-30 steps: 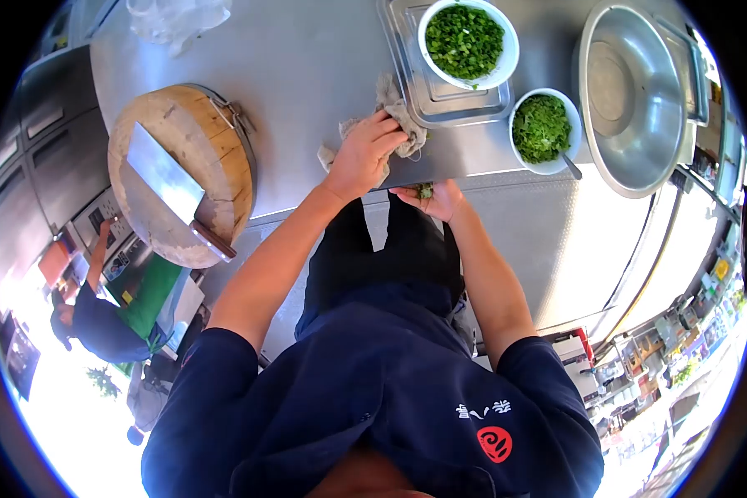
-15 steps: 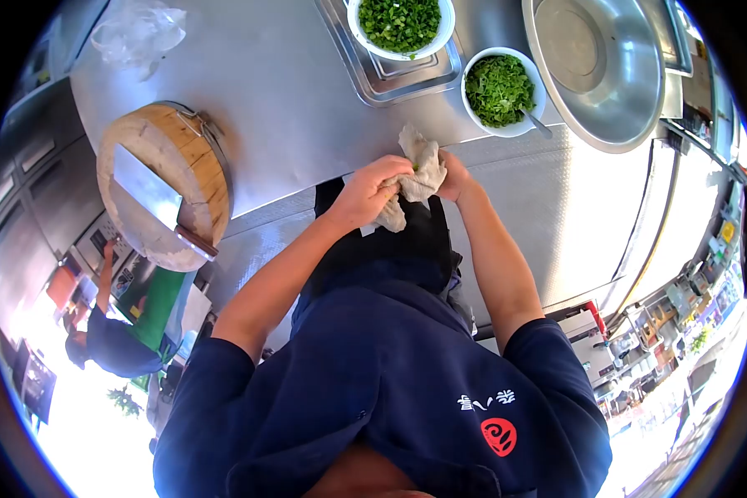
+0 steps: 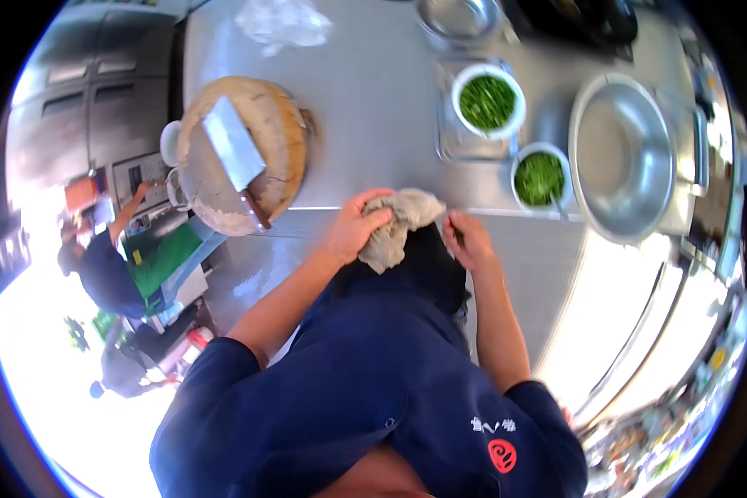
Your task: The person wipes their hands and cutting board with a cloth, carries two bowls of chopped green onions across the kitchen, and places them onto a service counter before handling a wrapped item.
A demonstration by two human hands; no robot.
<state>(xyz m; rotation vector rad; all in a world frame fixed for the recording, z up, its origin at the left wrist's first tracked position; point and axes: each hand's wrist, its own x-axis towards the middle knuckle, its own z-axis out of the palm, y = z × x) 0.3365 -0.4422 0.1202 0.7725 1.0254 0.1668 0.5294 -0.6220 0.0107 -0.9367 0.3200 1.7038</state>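
A crumpled, damp-looking beige cloth (image 3: pixel 398 228) hangs from my left hand (image 3: pixel 353 228), whose fingers are wrapped round its left side. My right hand (image 3: pixel 471 241) is just beyond the cloth's right end, with a small gap between them. Its fingers are curled in, and a small dark spot shows by the fingertips; I cannot make out what it is. Both hands are in front of my body at the near edge of the steel table (image 3: pixel 373 153). To their left, a cleaver (image 3: pixel 234 145) lies flat on a round wooden chopping block (image 3: pixel 286 133).
Chopped greens fill two white bowls (image 3: pixel 516 104) (image 3: pixel 519 184); the nearer has a spoon (image 3: pixel 559 207). A large steel basin (image 3: pixel 622 158) is at the right, a smaller steel bowl (image 3: pixel 458 18) farther back. A plastic bag (image 3: pixel 282 25) lies at the far left. A co-worker (image 3: pixel 112 266) stands left.
My right hand has come off the cloth and moved slightly right. My left hand keeps hold of it. The view has shifted, showing more of the table's far side.
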